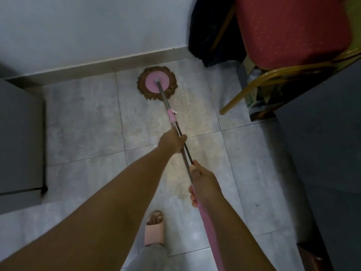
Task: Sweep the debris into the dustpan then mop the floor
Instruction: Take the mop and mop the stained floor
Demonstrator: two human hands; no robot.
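A round mop head (157,83) with a pink disc and brown fringe lies flat on the grey tiled floor (82,122), close to the skirting of the far wall. Its grey and pink handle (172,114) runs back toward me. My left hand (172,141) grips the grey shaft higher up toward the head. My right hand (204,184) grips the handle lower down, where the pink grip begins. No dustpan, broom or debris is in view.
A red chair (289,32) with gold legs stands at the right, a dark bag (207,36) beside it against the wall. A grey cabinet (19,137) juts in at the left. A dark surface (322,143) fills the right side. My foot in a pink slipper (154,229) stands below.
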